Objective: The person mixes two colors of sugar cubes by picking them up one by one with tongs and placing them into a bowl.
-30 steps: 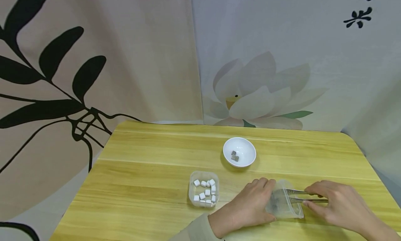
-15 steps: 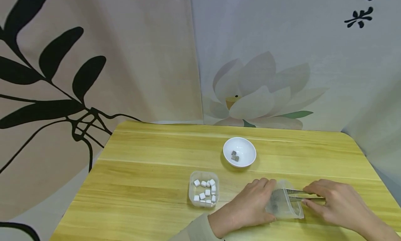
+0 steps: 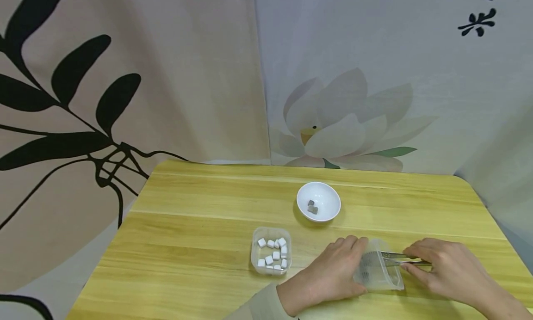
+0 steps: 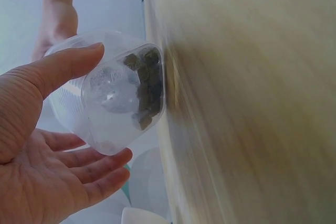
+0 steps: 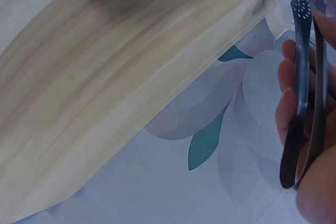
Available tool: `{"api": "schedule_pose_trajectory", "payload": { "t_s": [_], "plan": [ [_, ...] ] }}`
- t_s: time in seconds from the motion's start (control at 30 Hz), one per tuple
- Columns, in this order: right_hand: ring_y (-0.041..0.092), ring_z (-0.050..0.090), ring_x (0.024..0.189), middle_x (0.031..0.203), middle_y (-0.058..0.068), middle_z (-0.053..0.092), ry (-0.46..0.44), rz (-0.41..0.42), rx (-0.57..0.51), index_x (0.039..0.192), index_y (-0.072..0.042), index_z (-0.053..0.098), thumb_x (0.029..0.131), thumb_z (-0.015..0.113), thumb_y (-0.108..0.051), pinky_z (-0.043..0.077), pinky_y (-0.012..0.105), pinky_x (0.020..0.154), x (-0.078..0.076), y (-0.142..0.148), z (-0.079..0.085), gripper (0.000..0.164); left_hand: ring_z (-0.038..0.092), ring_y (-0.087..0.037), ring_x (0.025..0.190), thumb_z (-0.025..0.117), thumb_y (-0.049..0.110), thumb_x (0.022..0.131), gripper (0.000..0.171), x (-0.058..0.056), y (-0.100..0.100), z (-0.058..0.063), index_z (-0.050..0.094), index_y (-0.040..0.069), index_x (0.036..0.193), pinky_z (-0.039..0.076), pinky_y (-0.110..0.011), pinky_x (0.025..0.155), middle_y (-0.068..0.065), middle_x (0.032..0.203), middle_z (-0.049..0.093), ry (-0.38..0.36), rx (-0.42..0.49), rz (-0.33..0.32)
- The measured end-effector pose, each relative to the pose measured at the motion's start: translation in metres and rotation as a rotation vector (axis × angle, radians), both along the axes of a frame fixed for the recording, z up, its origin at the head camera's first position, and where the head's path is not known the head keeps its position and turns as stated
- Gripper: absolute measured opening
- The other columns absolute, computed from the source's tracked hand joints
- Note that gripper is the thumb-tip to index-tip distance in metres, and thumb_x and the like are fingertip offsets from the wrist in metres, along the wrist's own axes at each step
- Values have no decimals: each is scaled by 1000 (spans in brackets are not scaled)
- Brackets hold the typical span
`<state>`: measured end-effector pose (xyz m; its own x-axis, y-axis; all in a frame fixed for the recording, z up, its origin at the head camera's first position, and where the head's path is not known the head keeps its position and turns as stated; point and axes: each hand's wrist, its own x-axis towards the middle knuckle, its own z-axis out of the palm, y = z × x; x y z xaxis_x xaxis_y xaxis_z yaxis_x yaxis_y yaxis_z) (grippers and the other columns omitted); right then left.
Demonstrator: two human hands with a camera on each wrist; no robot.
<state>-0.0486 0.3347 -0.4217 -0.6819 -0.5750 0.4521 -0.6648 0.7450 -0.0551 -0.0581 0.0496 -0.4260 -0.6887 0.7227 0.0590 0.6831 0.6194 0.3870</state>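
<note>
The right hand (image 3: 454, 271) pinches stiff metal tongs (image 5: 302, 82), their tips inside the clear tub (image 3: 379, 278). The left hand (image 3: 331, 270) grips this tub, tipped on its side. It looks light and bendy: hold its sides gently. The dark cubes (image 4: 149, 87) inside look small, maybe slippery; pinch flat sides.

Behind the left hand (image 3: 331, 271) there is a plain sleeve (image 3: 265, 307) of pale beige colour, its edge near the wrist; the right hand (image 3: 451, 271) is bare.
</note>
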Motion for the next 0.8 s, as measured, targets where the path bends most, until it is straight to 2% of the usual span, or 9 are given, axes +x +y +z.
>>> {"api": "schedule_pose_trajectory", "payload": {
  "t_s": [0.2,0.33,0.43,0.6,0.7,0.8],
  "plan": [
    [1,64,66,79,-15,71,-5,14,-24,80,-25,79,93,70,-62,48,18,52,-1,0,-2,40,53,-5,113,92,44,78,98,0,1,0,42,8,153,45,-18,99,3,133,55,4,-7,4],
    [1,64,66,79,-15,71,-9,12,-24,79,-26,79,90,76,-59,48,18,52,0,1,-3,34,53,-6,113,92,44,78,97,0,0,0,42,8,153,45,-19,99,3,133,56,1,-9,4],
    [2,65,68,80,-14,71,-10,-6,-6,81,-24,79,79,87,-51,49,20,52,0,2,-3,28,53,-6,115,92,44,78,98,0,0,-1,41,8,154,45,-20,101,3,134,56,-4,-9,4],
    [4,65,68,80,-14,71,-13,-26,24,82,-23,79,64,94,-41,49,21,52,1,3,-1,30,53,-7,118,91,43,79,99,0,0,-1,40,8,156,44,-20,103,3,137,55,-14,-8,0],
    [3,65,68,81,-14,71,-16,-22,35,83,-23,79,65,94,-43,49,22,52,0,2,0,31,53,-6,120,91,43,80,99,1,1,-1,39,8,156,44,-21,103,3,138,55,-21,-12,-5],
    [4,65,69,81,-14,70,-7,-7,42,83,-23,79,74,89,-52,50,23,52,-1,2,2,33,52,-6,120,91,43,80,99,1,1,-1,39,9,157,44,-21,104,3,138,54,-23,-15,-9]
  ]
}}
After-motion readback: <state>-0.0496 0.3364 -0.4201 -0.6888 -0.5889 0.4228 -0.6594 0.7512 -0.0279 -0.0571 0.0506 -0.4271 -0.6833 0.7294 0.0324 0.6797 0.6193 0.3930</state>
